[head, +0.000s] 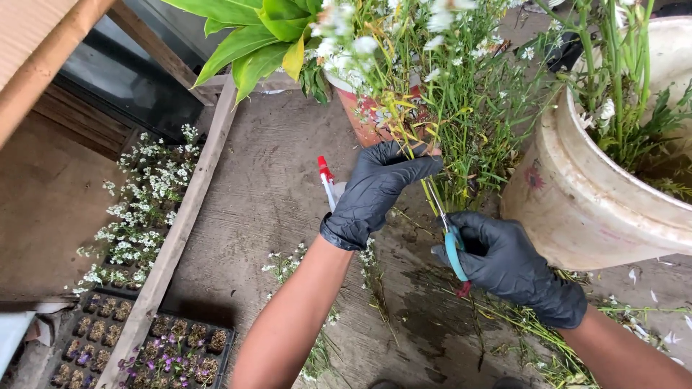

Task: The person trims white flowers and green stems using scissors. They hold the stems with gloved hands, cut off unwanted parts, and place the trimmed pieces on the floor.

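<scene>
Both my hands wear black gloves. My left hand (pixel 376 187) grips a bunch of thin green flower stems (pixel 432 155) just below a reddish pot (pixel 364 115) full of small white flowers. My right hand (pixel 508 263) holds scissors with teal handles (pixel 453 248); their blades point up against the stems, close to my left fingers. Cut stems and bits of white blossom (pixel 375 277) lie on the grey concrete beneath.
A large dirty white bucket (pixel 577 187) with greenery stands at the right. A red-tipped white spray bottle (pixel 328 180) lies behind my left hand. At the left, past a wooden beam (pixel 176 238), lie white flowers and black seedling trays (pixel 173 353). Broad green leaves (pixel 252 36) hang above.
</scene>
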